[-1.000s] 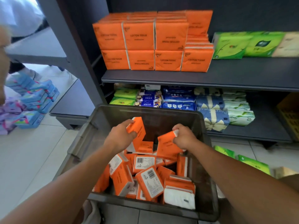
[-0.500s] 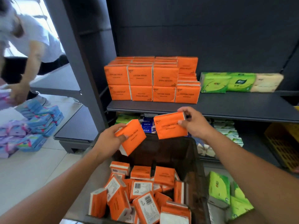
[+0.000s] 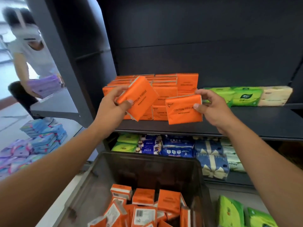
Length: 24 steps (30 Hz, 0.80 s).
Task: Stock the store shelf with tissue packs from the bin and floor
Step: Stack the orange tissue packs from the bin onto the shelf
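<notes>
My left hand (image 3: 113,104) grips a tilted orange tissue pack (image 3: 139,97) in front of the stacked orange packs (image 3: 165,89) on the dark shelf (image 3: 255,118). My right hand (image 3: 211,105) pinches a second orange pack (image 3: 183,110) by its right edge, held level with the shelf front, just right of the first. Below, the grey bin (image 3: 150,163) holds several more orange packs (image 3: 146,207).
Green and cream packs (image 3: 246,95) lie on the same shelf to the right. The lower shelf holds green, blue and bow-patterned packs (image 3: 177,148). Green packs (image 3: 232,212) lie on the floor at right. At left, blue and purple packs (image 3: 39,141) are piled near another person (image 3: 31,51).
Both hands have risen out of the bin, each with an orange pack, and now hold them up at the level of the shelf's orange stack. The person at left now carries purple packs.
</notes>
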Tool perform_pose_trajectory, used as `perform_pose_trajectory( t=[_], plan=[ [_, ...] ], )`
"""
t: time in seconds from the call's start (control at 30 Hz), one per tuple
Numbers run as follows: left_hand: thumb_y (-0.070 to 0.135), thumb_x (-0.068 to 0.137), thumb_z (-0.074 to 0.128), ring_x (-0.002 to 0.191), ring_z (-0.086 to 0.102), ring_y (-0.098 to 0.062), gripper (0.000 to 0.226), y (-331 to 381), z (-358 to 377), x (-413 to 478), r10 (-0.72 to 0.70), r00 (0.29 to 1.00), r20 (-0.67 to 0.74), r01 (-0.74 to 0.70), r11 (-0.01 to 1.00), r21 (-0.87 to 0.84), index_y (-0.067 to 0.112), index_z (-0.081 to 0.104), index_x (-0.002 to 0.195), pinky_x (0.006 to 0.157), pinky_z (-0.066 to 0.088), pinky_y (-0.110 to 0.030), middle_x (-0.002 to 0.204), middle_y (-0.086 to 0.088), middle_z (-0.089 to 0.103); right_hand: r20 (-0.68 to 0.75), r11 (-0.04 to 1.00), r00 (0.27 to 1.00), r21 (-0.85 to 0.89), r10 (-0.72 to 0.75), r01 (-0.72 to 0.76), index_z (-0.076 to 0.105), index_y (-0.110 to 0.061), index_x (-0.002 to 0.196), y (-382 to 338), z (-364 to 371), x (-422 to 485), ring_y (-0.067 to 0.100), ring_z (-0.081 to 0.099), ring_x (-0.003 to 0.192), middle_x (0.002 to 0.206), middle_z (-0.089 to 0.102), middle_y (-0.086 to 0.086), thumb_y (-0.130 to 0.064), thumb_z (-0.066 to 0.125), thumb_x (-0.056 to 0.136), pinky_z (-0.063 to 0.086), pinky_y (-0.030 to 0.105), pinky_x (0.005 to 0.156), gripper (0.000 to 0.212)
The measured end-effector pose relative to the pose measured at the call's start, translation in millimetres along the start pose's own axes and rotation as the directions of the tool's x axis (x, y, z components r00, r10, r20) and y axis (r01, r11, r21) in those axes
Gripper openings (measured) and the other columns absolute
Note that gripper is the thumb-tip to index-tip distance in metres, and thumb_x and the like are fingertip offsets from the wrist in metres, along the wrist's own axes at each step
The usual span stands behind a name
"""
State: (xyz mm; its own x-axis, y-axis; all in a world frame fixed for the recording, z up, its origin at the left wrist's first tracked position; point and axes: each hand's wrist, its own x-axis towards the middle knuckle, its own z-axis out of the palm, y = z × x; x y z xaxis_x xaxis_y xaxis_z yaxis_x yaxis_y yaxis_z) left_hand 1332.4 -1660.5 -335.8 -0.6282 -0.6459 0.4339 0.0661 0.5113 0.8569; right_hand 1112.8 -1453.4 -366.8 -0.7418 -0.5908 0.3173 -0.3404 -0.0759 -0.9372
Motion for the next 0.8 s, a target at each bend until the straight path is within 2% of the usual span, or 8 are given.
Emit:
perform_pose_trajectory(
  t=[0.17, 0.3, 0.4, 0.53, 0.63, 0.73, 0.8],
  plan=[
    [0.005, 0.091, 0.063, 0.1, 0.062, -0.011, 0.042, 20.5, 33.2, 43.5, 0.067, 0.998, -0.013, -0.067, 0.998, -0.015, 0.024, 0.054, 0.127, 0.077, 0.057, -0.03, 0.119, 0.005, 0.058, 0.015, 0.998, 1.0, 0.062, -0.011, 0.01, 0.057, -0.024, 0.119, 4.5, -7.4, 18.6, 0.004, 0.061, 0.082, 0.108, 0.059, -0.008, 0.004, 0.062, 0.093, 0.056, 0.019, 0.073, 0.039],
    [0.006, 0.09, 0.064, 0.109, 0.062, -0.016, 0.047, 26.7, 61.6, 70.5, 0.107, 0.993, 0.053, -0.108, 0.994, 0.006, 0.022, 0.05, 0.132, 0.092, 0.055, -0.042, 0.118, 0.004, 0.059, 0.006, 0.995, 1.0, 0.095, 0.007, -0.008, 0.057, -0.023, 0.12, 13.6, -12.1, 31.8, -0.008, 0.061, 0.071, 0.107, 0.06, -0.009, 0.006, 0.061, 0.093, 0.053, 0.014, 0.066, 0.04],
    [0.004, 0.09, 0.063, 0.109, 0.061, -0.016, 0.049, 30.2, 83.5, 92.5, 0.122, 0.989, 0.08, -0.123, 0.992, -0.001, 0.019, 0.048, 0.135, 0.095, 0.053, -0.045, 0.114, 0.006, 0.059, -0.011, 0.993, 1.0, 0.115, -0.002, 0.003, 0.058, -0.023, 0.119, 14.9, -19.2, 42.6, 0.0, 0.06, 0.076, 0.103, 0.06, -0.01, 0.006, 0.06, 0.093, 0.056, 0.018, 0.071, 0.04],
    [0.011, 0.095, 0.058, 0.114, 0.059, -0.016, 0.055, 31.4, 114.2, 124.9, 0.12, 0.983, 0.142, -0.128, 0.99, 0.051, 0.019, 0.039, 0.147, 0.097, 0.052, -0.043, 0.126, 0.004, 0.053, -0.021, 0.991, 1.0, 0.13, -0.008, 0.01, 0.058, -0.026, 0.117, 19.5, -28.8, 51.8, 0.009, 0.06, 0.085, 0.106, 0.059, -0.01, 0.006, 0.06, 0.093, 0.058, 0.024, 0.076, 0.04],
    [0.017, 0.099, 0.052, 0.118, 0.056, -0.016, 0.048, 31.6, 137.6, 146.6, 0.136, 0.971, 0.194, -0.161, 0.98, 0.115, 0.022, 0.041, 0.146, 0.1, 0.05, -0.042, 0.131, 0.001, 0.048, -0.028, 0.994, 1.0, 0.111, -0.003, 0.006, 0.059, -0.033, 0.112, 23.7, -34.7, 56.0, 0.015, 0.061, 0.091, 0.113, 0.06, -0.005, 0.003, 0.062, 0.093, 0.059, 0.031, 0.08, 0.041],
    [0.019, 0.099, 0.049, 0.115, 0.056, -0.014, 0.04, 33.2, 158.0, 167.5, 0.163, 0.949, 0.27, -0.213, 0.963, 0.167, 0.027, 0.049, 0.138, 0.101, 0.048, -0.041, 0.128, -0.001, 0.053, -0.016, 0.993, 1.0, 0.12, 0.003, -0.001, 0.059, -0.036, 0.111, 24.1, -41.5, 60.4, 0.016, 0.063, 0.095, 0.123, 0.059, 0.002, 0.001, 0.062, 0.094, 0.058, 0.023, 0.073, 0.041],
    [0.015, 0.098, 0.048, 0.11, 0.058, -0.013, 0.037, 35.8, 171.9, 182.8, 0.164, 0.94, 0.298, -0.225, 0.957, 0.182, 0.028, 0.053, 0.133, 0.097, 0.05, -0.037, 0.123, -0.001, 0.057, 0.0, 0.992, 1.0, 0.125, -0.002, 0.002, 0.059, -0.038, 0.11, 25.3, -45.4, 63.6, 0.013, 0.063, 0.092, 0.125, 0.059, 0.004, 0.0, 0.061, 0.094, 0.057, 0.021, 0.071, 0.041]
  ],
)
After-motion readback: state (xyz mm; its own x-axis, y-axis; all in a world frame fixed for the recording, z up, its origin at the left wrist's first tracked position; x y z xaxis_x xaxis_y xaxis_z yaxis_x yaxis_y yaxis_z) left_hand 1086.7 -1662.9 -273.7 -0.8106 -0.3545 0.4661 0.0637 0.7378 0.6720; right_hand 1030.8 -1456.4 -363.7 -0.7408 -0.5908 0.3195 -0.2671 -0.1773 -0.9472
